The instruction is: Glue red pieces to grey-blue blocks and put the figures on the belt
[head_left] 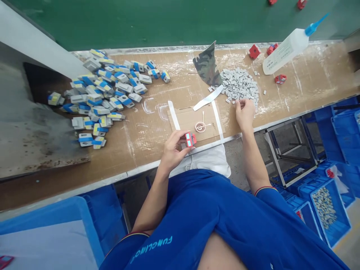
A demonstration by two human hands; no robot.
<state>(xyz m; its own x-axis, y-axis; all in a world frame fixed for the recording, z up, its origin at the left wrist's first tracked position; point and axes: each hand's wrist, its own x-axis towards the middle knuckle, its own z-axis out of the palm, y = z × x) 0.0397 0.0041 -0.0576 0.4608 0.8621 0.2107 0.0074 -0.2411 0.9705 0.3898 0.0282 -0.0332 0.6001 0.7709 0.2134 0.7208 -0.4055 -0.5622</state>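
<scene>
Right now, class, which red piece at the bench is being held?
The red piece held in the left hand; the other red pieces, near the bottle, lie untouched.

1. Red toy vehicle [189, 140]: a small, blocky red body with light-blue, window-like panels on the side facing the camera and a greyish part at its right; held up, slightly tilted, just below the middle of the frame.
2. Small grey pieces [239, 84]: many flat, light-grey, roughly rectangular bits, heaped loosely at every angle, right of centre in the upper half; a few lie apart at the heap's edges.
</scene>
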